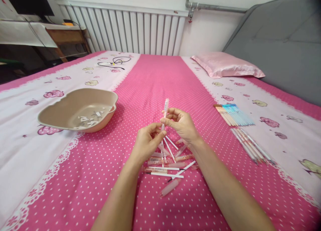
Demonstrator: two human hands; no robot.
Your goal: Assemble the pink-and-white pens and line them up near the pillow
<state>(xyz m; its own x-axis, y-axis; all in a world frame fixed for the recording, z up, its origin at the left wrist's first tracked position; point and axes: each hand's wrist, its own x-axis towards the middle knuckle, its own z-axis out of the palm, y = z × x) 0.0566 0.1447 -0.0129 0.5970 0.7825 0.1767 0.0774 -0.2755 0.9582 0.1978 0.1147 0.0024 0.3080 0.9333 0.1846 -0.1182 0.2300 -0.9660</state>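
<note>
A slim pale-pink pen (166, 106) stands nearly upright between my hands, above the bedspread. My right hand (184, 125) pinches it around the middle with thumb and fingers. Just below, my left hand (146, 142) is closed at the pen's lower end, its thumb and fingertips pressed together there. Under both hands lies a loose heap of pen parts. White pen refills (167, 175) with dark tips cross one another, among clear pink pen barrels (156, 161) with printing. Closest to me is a frosted pink barrel piece (169, 188). My hands partly cover the heap.
A beige basin (62, 107) holding small white scraps sits on the left. To the right lie a row of blue and tan pens (234, 114) and several clear-bodied pens (252, 146). Farther back are a black cable (121, 59), a pink pillow (228, 64) and a radiator (125, 30).
</note>
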